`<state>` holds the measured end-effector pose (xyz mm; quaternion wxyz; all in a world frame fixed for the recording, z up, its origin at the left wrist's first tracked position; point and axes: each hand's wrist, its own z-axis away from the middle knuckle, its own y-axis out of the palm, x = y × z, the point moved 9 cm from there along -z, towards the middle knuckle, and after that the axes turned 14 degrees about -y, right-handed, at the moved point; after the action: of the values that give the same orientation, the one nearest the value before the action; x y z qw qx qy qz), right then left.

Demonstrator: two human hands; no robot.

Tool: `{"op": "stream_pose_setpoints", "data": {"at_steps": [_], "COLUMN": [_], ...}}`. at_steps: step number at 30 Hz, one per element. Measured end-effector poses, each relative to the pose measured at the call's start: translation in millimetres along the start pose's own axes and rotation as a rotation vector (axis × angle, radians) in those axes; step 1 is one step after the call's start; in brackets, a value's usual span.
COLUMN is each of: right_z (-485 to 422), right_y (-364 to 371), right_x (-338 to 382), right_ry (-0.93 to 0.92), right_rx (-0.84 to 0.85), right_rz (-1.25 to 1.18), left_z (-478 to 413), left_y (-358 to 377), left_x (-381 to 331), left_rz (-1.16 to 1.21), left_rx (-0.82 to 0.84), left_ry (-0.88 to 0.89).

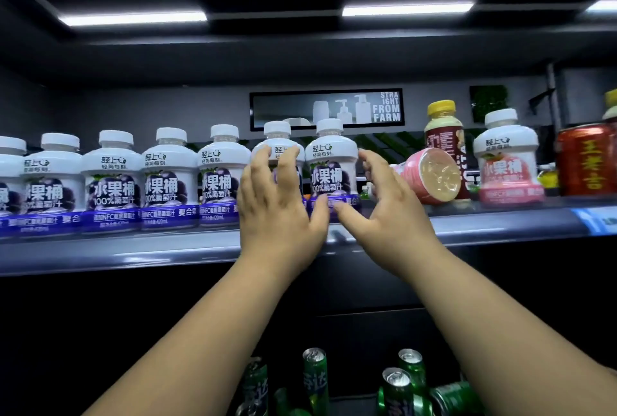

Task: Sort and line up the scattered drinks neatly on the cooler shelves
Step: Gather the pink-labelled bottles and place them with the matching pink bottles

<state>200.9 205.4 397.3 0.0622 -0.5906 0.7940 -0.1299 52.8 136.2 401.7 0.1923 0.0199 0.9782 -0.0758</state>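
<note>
On the upper cooler shelf (133, 253), both hands up at the right end of the row of grape juice bottles (110, 178). With the left hand (277, 212) open, fingers spread and laid flat against the front of the second-to-last grape bottle (278, 145), gripping nothing. With the right hand (384, 202) open too, fingers loosely curved, cupped at the right flank of the last grape bottle (330, 165); touching or just apart, impossible to tell. Thumbs nearly meeting low in front of that bottle's base. Most likely squaring these two upright bottles into line with the rest. Just right of the right hand, close by its fingertips: a pink bottle (434, 178) tipped on its side, round base turned toward the camera, long axis running back into the shelf and slanting left, neck end hidden behind the right hand's fingers. Plainly nearer the right hand than the left, on the far side of the last grape bottle from the left. Probably next in turn: reach rightward, grip round the body, swing the base down, stand it beside the upright pink bottle (509, 165) farther right. Some risk of rolling on that round side, or of knocking the yellow-capped brown bottle (442, 135) just behind. Red can (584, 165) at the far right; green cans (397, 385) on a lower level, at least one lying down.
</note>
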Motion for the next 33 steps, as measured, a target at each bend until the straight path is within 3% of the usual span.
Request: {"op": "stream_pose_setpoints", "data": {"at_steps": [3,9,13,18,22,27,33], "right_z": [27.3,42.7,37.4,32.4,23.8,19.3,7.3], "right_y": [-27.5,-110.7,-132.5,-142.7,-134.3,-136.3,-132.8], "right_x": [4.4,-7.5,-46.6,-95.3,-112.8,-126.4,-130.8], "right_ry": [-0.066,-0.14,0.006,0.119,0.102,0.105,0.079], "right_rx": [-0.112,-0.333,-0.217,-0.078,0.029,0.046,0.089], "right_rz": [-0.08,0.023,0.076,-0.029,-0.057,-0.061,-0.017], "left_z": [17.8,38.2,38.7,36.4,32.5,29.9,23.2], "left_y": [-0.2,5.5,20.1,49.6,69.8,80.4,85.5], "left_x": [-10.2,-68.6,-115.4,-148.6,-154.3,-153.8,-154.4], "left_rz": [0.016,0.058,0.09,0.056,-0.021,-0.094,-0.028], "left_rx": [0.039,0.084,0.119,0.193,0.24,0.266,0.253], "left_ry": [0.07,0.193,0.241,0.228,0.184,0.175,0.208]}}
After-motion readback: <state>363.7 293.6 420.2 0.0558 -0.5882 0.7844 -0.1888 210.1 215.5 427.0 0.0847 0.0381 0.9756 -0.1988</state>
